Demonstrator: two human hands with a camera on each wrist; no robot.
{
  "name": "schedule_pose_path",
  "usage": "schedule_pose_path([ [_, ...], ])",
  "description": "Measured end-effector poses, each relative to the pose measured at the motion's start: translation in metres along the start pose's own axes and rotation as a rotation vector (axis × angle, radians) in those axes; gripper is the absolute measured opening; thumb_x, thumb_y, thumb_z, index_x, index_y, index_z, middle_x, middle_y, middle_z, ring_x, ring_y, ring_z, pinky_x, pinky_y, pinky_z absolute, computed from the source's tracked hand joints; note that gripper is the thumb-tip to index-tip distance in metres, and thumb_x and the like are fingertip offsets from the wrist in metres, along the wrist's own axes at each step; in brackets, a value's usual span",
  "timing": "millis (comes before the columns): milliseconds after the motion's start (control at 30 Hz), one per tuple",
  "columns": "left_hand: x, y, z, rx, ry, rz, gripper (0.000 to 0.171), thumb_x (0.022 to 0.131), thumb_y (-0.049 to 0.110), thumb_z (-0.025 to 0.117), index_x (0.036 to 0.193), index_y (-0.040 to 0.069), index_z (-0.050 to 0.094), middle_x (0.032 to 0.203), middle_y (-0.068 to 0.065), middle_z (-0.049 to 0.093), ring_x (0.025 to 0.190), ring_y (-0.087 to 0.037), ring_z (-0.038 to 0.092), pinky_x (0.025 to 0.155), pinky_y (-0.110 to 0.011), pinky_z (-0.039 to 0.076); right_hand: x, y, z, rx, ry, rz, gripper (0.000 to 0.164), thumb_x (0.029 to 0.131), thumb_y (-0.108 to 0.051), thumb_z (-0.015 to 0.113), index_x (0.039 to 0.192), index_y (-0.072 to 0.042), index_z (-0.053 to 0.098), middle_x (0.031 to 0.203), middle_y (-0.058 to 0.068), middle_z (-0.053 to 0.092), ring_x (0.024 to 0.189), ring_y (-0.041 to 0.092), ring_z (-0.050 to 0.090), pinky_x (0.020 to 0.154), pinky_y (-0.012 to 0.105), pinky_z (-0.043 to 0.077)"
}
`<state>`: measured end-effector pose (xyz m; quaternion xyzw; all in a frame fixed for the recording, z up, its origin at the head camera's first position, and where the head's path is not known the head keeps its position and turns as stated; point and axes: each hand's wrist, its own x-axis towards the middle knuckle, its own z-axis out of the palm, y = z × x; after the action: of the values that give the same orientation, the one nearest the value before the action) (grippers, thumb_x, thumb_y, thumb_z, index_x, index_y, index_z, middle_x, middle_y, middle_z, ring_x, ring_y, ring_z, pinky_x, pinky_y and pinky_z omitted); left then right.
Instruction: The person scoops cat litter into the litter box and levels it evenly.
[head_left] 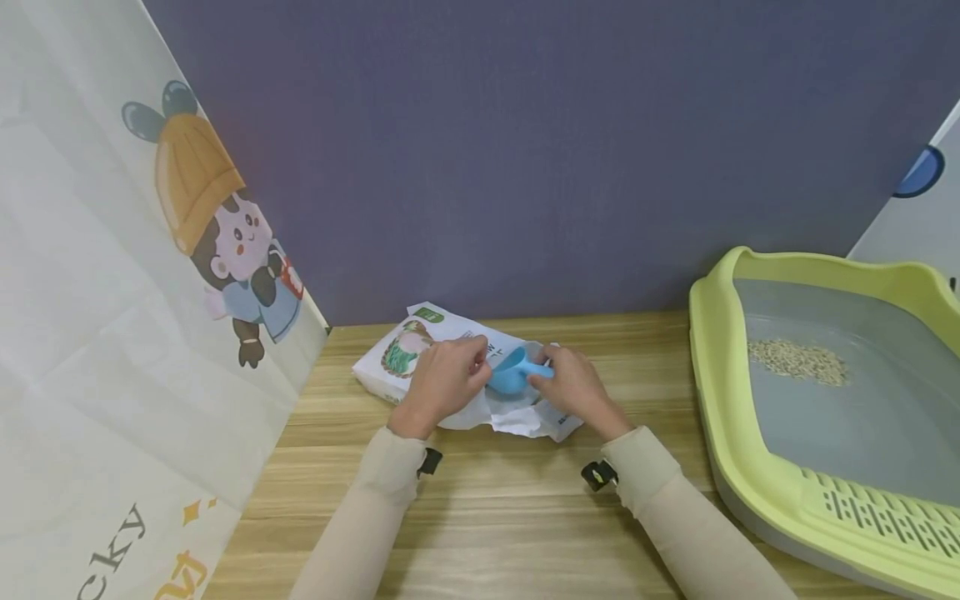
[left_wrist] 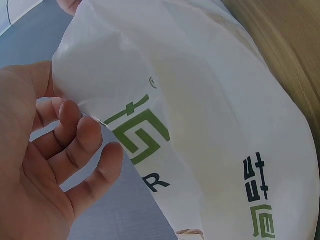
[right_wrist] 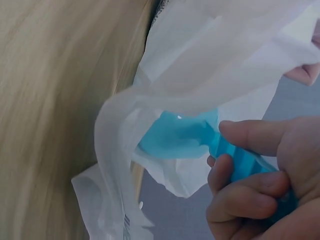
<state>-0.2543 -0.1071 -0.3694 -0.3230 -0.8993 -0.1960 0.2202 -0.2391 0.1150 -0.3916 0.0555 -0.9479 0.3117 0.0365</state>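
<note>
A white printed bag (head_left: pixel 382 367) lies on its side on the wooden table, its torn mouth facing right. My left hand (head_left: pixel 442 379) pinches the edge of that mouth between thumb and forefinger; the other fingers are loosely curled in the left wrist view, beside the green lettering of the bag (left_wrist: pixel 210 100). With my right hand (head_left: pixel 577 387) I grip the ribbed handle of a blue scoop (head_left: pixel 508 375). In the right wrist view the bowl of the scoop (right_wrist: pixel 175 135) is in the bag's opening, partly covered by the white film. What the bowl holds cannot be seen.
At the right stands a yellow-green litter box (head_left: pixel 712 400) with a grey base and a small heap of beige pellets (head_left: pixel 798 362). A dark blue panel (head_left: pixel 480 167) rises behind the wooden table (head_left: pixel 495 517). On the left hangs a white sheet (head_left: pixel 90 333) with a cartoon print.
</note>
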Motion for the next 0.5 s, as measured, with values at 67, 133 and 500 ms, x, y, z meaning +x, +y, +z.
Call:
schedule_pose_path([
  [67,0.0001,0.0002,-0.0003,-0.005,0.001,0.000,0.020,0.085,0.011,0.063,0.073,0.019,0.048,0.060,0.007,0.043,0.052,-0.008,0.037,0.047,-0.024,0.029,0.0006,0.0018,-0.0014,0.003,-0.014,-0.007,0.024,0.091,-0.023,0.073,0.108,-0.007,0.067,0.085,0.007,0.065,0.072,0.020,0.057,0.061,0.030,0.043],
  [133,0.0004,0.0001,-0.0003,-0.006,0.006,-0.001,0.020,0.084,0.011,0.063,0.073,0.019,0.049,0.060,0.007,0.044,0.052,-0.008,0.038,0.047,-0.024,0.029,0.0012,0.0036,-0.0028,0.005,-0.027,-0.018,0.024,0.092,-0.023,0.073,0.109,-0.007,0.066,0.087,0.008,0.066,0.073,0.020,0.058,0.062,0.030,0.044],
  [500,0.0018,-0.0015,0.0002,-0.002,0.007,-0.003,0.018,0.084,0.012,0.064,0.073,0.019,0.051,0.061,0.008,0.046,0.053,-0.008,0.040,0.047,-0.024,0.031,0.0028,0.0083,-0.0018,0.019,-0.064,-0.054,0.021,0.092,-0.020,0.073,0.109,-0.010,0.064,0.092,0.008,0.066,0.074,0.020,0.057,0.064,0.031,0.044],
])
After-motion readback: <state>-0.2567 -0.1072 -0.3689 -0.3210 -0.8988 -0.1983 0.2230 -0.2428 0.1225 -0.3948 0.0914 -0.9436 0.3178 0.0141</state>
